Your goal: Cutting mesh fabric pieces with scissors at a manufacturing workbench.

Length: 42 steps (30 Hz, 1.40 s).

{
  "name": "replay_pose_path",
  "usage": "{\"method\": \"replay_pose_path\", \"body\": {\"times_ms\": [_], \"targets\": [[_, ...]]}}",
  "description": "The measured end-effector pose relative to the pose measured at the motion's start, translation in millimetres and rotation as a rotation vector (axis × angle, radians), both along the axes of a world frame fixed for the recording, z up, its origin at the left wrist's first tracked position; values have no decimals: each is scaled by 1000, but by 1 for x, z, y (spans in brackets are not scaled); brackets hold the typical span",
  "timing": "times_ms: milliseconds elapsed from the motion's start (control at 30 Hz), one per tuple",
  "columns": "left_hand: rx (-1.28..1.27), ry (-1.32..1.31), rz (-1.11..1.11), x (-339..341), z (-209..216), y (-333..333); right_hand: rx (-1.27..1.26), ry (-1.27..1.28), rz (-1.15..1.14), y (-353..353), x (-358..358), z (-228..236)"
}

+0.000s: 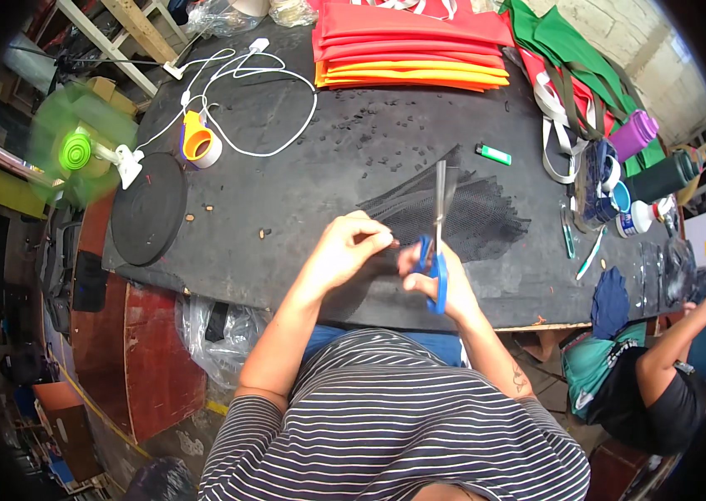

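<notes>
While gripping the blue-handled scissors (pixel 439 221) in the right hand (pixel 457 284), with blades pointed toward the far side, best to keep the metal clear of the left hand (pixel 349 250), just beside and apart. On the left, see thumb and finger pinched together, perhaps around something too small to make out. For neat work, probably wise to hold that pinch steady, angle the tips away from skin and cut in short closings. Just beyond both hands, find the black mesh (pixel 486 217), spread on the table (pixel 286 192): thin, netlike, ragged along the right edge. Farther off, notice small flat black pieces (pixel 379 127), scattered loosely. Add 1 glossy green lighter (pixel 496 155) to the right, 1 round black disc (pixel 150 204) to the left, and, at the far edge, 1 stack of folded red and orange fabric (pixel 411 52).
</notes>
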<state>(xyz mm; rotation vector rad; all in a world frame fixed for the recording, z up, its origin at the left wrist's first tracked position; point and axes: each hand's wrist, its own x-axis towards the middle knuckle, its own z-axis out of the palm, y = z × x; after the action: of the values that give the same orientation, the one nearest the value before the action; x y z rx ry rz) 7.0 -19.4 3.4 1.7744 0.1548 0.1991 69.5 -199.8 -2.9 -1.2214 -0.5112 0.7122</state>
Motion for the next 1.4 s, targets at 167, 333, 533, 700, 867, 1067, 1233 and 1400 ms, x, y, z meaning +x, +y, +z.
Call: {"method": "replay_pose_path", "body": {"times_ms": [167,333,533,700,867,1067,1233,1400], "targets": [[-278,1,-23,16,13,-29,-214,-207,-238,9,24,36],[-441,289,-381,-10,5,-5,165,-281,-560,-25,80,81],[-582,372,-340,-31,17,8,119,-364,-644,-57,122,92],[-341,291,27,-16,12,10,-455,-715,-808,-55,147,37],[-270,207,204,-16,-5,11,-193,-98,-23,-42,61,16],[-272,207,237,-12,-1,10,-358,220,480,-49,5,-9],[-321,232,211,-13,1,10,-374,225,484,-36,0,-14],[-349,231,207,-14,5,9,-337,253,442,-23,2,-10]]}}
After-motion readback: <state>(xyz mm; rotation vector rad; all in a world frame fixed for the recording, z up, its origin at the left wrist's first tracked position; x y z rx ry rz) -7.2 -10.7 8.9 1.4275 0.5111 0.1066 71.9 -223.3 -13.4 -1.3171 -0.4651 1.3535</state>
